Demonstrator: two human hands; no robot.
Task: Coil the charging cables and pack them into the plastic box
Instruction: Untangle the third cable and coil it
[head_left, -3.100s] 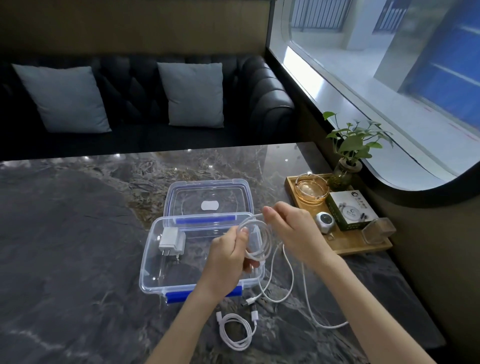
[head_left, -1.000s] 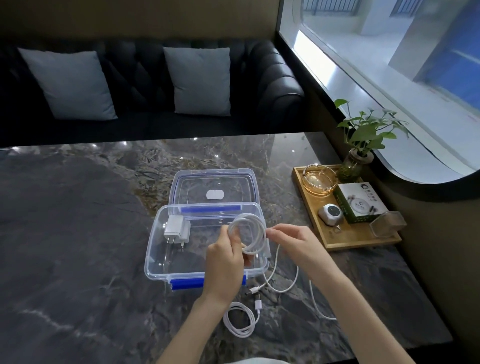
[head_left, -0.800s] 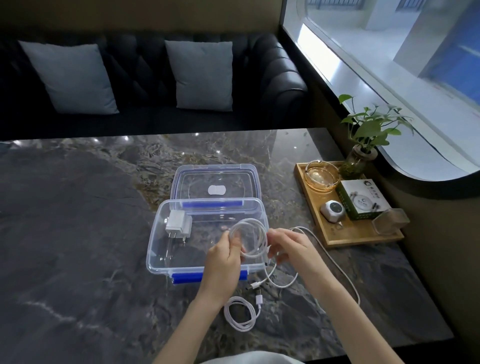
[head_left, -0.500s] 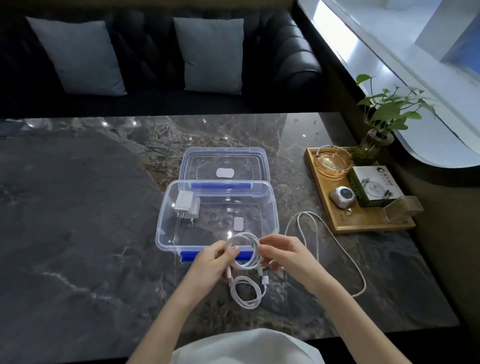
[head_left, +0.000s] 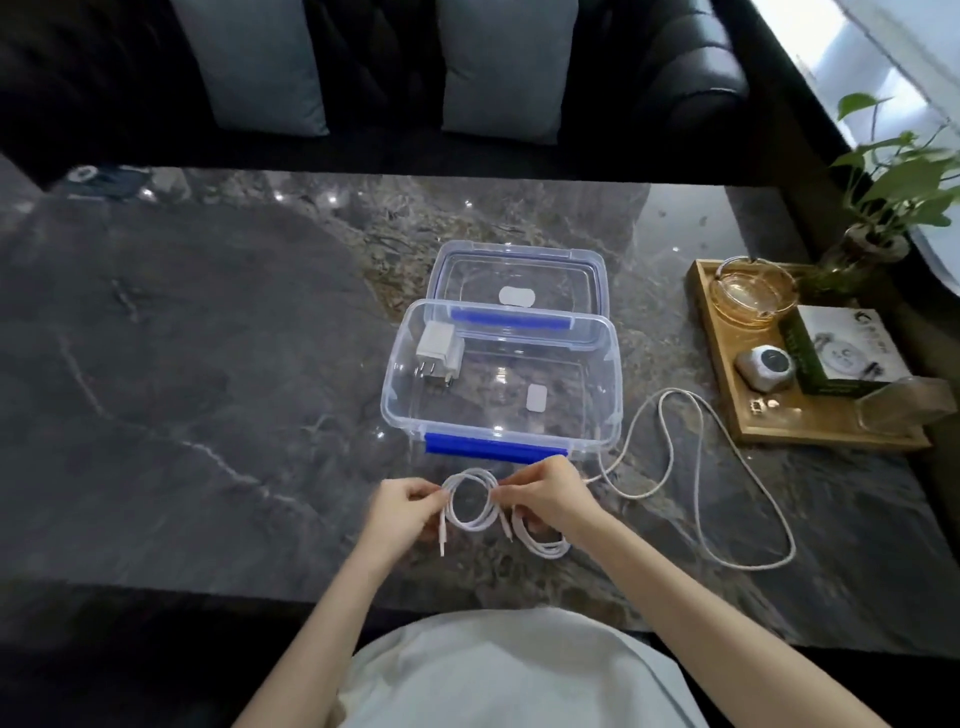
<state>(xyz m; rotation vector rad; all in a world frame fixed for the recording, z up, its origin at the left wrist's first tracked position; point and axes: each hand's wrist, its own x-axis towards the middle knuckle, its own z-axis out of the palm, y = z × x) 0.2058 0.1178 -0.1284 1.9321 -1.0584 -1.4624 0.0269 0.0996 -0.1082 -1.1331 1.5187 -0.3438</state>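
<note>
So far, from where I sit, the job looks about half done. On the tabletop the box stands open at the middle, its lid folded back on the far side, and it holds only a charger in its far-left corner; no cable is packed yet.

To the right of the box a long cable lies loose and uncoiled, snaking from the box's near-right corner toward the near edge. I judge that one the biggest piece of work left.

Just near the box's blue latch I hold the coil, a neat white ring lifted between both hands. My left hand pinches its left side with curled fingers, one plug end dangling below; my right hand pinches its right side the same way. The winding looks finished, so it seems ready to go into the box.

Partly under my right hand a second, smaller coil lies on the tabletop, already wound but not yet packed.

Left to do, as I read it: drop both coils in, wind the long cable and pack it.
</note>
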